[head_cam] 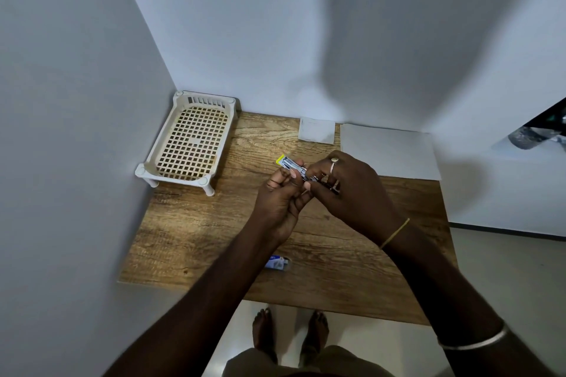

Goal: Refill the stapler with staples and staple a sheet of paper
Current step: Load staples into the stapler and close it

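Head view is showing the stapler [292,166] suspended above the wooden table [196,223], with both hands gripping it. Only its metal channel and yellow tip are protruding beyond the fingers; the rest is lying hidden inside the grasp, and whether staples are loaded cannot be told. The left hand [280,202] is pinching the body from below. The right hand [349,193] is closing over the rear end from above. Bare tabletop is lying open beneath and left of the hands. A blue staple box [278,262] is resting nearer the person, partly covered by the left forearm. A paper sheet [389,150] is lying beyond the right hand, overhanging the table's far edge, with a smaller white square [317,130] beside it. A cream basket [186,144] is occupying the corner beyond the left hand.
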{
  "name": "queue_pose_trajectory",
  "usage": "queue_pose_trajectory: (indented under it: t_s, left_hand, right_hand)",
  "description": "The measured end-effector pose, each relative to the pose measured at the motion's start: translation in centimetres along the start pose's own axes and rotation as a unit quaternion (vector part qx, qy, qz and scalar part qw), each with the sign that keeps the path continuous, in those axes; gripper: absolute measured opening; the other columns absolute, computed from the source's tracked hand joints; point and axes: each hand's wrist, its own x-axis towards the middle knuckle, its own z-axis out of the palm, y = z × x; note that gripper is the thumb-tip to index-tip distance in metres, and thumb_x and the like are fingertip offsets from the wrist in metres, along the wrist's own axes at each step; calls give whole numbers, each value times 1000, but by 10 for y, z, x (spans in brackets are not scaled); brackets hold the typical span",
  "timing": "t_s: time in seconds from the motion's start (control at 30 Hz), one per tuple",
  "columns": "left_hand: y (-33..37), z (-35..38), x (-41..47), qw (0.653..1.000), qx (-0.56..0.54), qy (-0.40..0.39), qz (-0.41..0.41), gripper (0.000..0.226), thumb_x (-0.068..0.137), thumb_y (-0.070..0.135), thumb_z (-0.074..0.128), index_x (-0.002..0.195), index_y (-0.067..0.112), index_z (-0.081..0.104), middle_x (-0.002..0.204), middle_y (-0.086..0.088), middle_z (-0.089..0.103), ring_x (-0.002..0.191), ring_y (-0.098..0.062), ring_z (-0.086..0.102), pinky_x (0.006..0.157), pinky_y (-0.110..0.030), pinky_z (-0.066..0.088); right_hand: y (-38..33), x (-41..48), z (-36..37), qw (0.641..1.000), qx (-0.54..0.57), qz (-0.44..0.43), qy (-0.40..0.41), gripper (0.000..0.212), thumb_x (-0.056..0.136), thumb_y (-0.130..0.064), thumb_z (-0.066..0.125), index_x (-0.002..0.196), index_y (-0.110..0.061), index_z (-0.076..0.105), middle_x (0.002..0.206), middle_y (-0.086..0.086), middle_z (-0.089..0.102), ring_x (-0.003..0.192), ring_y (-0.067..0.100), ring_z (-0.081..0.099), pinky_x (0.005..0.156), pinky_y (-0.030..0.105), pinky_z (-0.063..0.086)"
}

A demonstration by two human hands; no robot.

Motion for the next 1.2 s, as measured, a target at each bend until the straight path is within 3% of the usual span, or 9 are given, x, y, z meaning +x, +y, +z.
queue_pose_trajectory:
  t_s: [0.1,0.2,0.43,0.57,0.7,0.87,0.93,1.07,1.2]
  left_hand:
    - [-3,-2,-3,1000,11,-16,6,23,92,12,61,114,9,65,97,-8,79,87,-16,78,71,-26,62]
    - [-5,-4,-4,999,25,-25,8,22,97,11,57,117,5,63,99,-8,79,91,-17,77,75,-29,62]
    - [-8,-7,-9,998,45,-44,11,31,90,22,60,114,2,62,96,-6,79,89,-16,77,74,-28,62]
    - [-9,-9,-7,999,18,-30,10,25,94,13,58,114,-1,63,102,-11,78,92,-20,77,77,-30,62]
    - [-9,-9,-5,1000,-17,-8,11,22,85,14,64,106,6,67,98,-9,78,88,-19,78,76,-32,63]
    - [-10,-8,-5,1000,2,-12,10,27,89,15,62,114,7,64,99,-7,79,91,-17,77,77,-31,62]
    - [-11,-7,-6,1000,16,-17,8,26,93,13,59,118,6,62,99,-6,79,93,-17,77,79,-31,62]
    - [-11,-6,-7,999,34,-19,9,25,92,8,61,116,3,63,103,-10,77,95,-19,76,79,-32,62]
    - [-13,-7,-5,999,41,-11,9,17,99,-4,53,105,4,66,94,-6,77,88,-15,76,77,-31,62]
  right_hand:
    - [-2,3,-3,999,-5,5,-32,21,90,-37,65,110,-37,71,93,-5,59,78,14,58,67,34,50]
    - [-3,3,-4,999,3,4,-49,23,91,-37,63,112,-41,69,91,-7,56,77,14,58,68,35,50]
    - [-3,2,3,996,56,21,-68,24,93,-27,63,113,-38,69,91,-5,55,80,12,57,71,38,53]
    - [-3,-3,2,996,80,28,-19,25,89,-28,69,113,-35,69,96,-11,66,82,6,61,72,32,54]
    - [0,-12,3,988,121,66,66,15,83,-28,79,98,-30,75,85,-17,71,76,-2,67,68,19,56]
    - [-4,-12,10,979,156,78,106,17,82,-24,81,98,-28,79,88,-16,76,82,-7,69,71,7,50]
    - [-5,-8,11,984,129,74,101,22,81,-23,81,102,-27,78,93,-13,78,83,-4,68,75,10,52]
    - [-7,-3,13,993,76,63,60,26,83,-21,76,108,-27,78,97,-6,77,86,10,69,79,33,57]
    - [-8,-1,13,995,70,48,46,29,88,-20,70,115,-30,76,90,-1,72,83,17,66,74,38,55]
